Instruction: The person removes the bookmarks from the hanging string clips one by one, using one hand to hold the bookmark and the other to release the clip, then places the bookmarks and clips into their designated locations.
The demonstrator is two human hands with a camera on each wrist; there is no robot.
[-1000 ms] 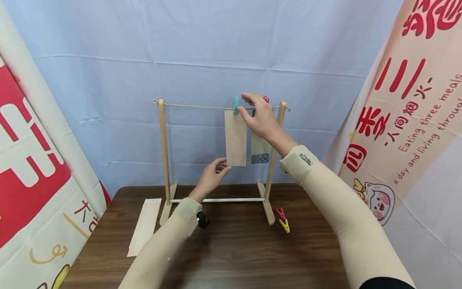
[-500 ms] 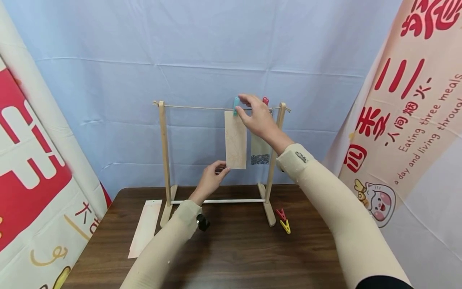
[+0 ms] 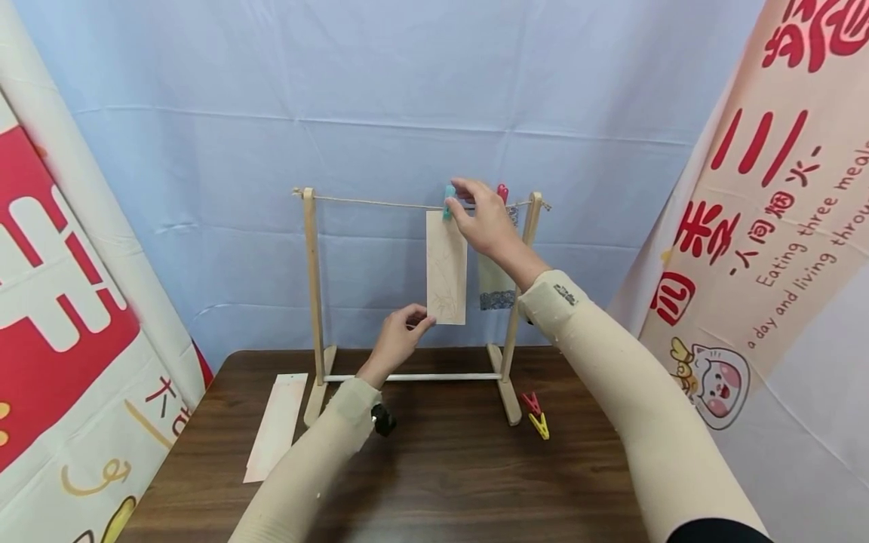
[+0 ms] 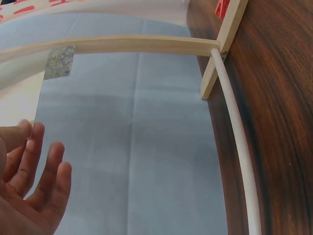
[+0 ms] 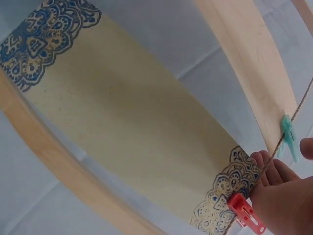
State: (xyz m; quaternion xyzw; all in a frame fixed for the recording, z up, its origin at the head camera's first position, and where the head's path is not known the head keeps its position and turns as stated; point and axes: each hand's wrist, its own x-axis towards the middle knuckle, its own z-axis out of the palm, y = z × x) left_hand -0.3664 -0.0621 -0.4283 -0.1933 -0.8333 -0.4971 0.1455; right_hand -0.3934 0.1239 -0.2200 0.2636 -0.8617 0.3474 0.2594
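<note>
A pale rectangular paper card (image 3: 446, 271) with a faint line drawing hangs by its top from a string, held there by a teal clothespin (image 3: 449, 202). My left hand (image 3: 397, 341) pinches its lower left corner between thumb and fingers. Beside the clothespin is my right hand (image 3: 490, 222), thumb and fingers spread apart around its upper end; in the right wrist view the thumb stands a little apart from it. Just to the right, a cream card with blue lace patterns (image 5: 137, 107) at both ends hangs from a red clothespin (image 5: 244, 213), partly behind my right hand in the head view.
The string (image 3: 373, 202) runs between the posts of a wooden stand (image 3: 314, 286) with a white lower bar (image 3: 407, 376). Pale cards (image 3: 277, 426) lie left on the brown table (image 3: 475, 490). Red (image 3: 531, 403) and yellow (image 3: 539, 426) clothespins lie right.
The held card's lower end has come down slightly, and its drawing shows more clearly. My right hand has shifted slightly, still beside the teal clothespin. My left hand keeps its pinch.
</note>
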